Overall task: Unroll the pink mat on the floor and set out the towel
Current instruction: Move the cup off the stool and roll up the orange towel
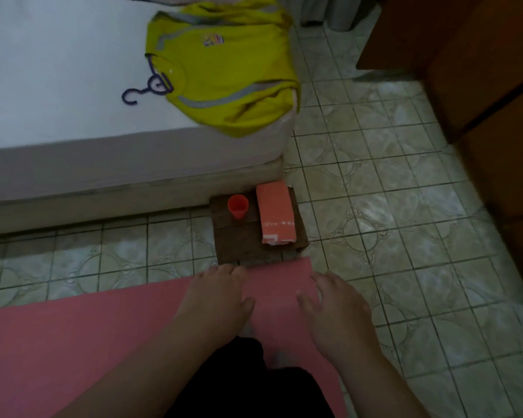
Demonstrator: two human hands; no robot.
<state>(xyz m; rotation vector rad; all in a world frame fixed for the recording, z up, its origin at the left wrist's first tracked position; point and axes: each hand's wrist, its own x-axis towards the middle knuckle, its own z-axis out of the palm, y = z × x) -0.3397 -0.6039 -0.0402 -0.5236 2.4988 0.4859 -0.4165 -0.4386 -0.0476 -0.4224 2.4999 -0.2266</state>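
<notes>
Foam, smooth and matte, makes up the one pink mat [103, 342], which lies flat on the tiled floor [390, 236] and runs from the lower left edge of the view to a square corner at mid-frame. Two bare hands press on that end: the left hand [216, 297] lies palm down with fingers spread at the far edge, and the right hand [335, 312] lies flat near the corner, fingers partly over the mat's side edge. Neither grip is closed on anything; both hands are open and rest on the surface.

Just beyond the mat's corner stands one low dark-brown block [242, 236] with a rough, wood-like top. On it are two things: one small orange plastic cup [238, 206], round and upright, and one folded towel [275, 212], salmon-orange, oblong, with a paler printed band at its near end. Cup and towel stand side by side without touching.

The floor is laid with glossy pale-green square tiles bearing a circular pattern and dark grout lines. One bed [73, 116] with a plain white sheet fills the upper left; on its corner lies one yellow-green shirt [224, 70] with grey stripes, still on one purple hanger [147, 89]. Brown wooden furniture [480, 70] edges the right side. Dark cloth [245, 387] shows between the forearms.
</notes>
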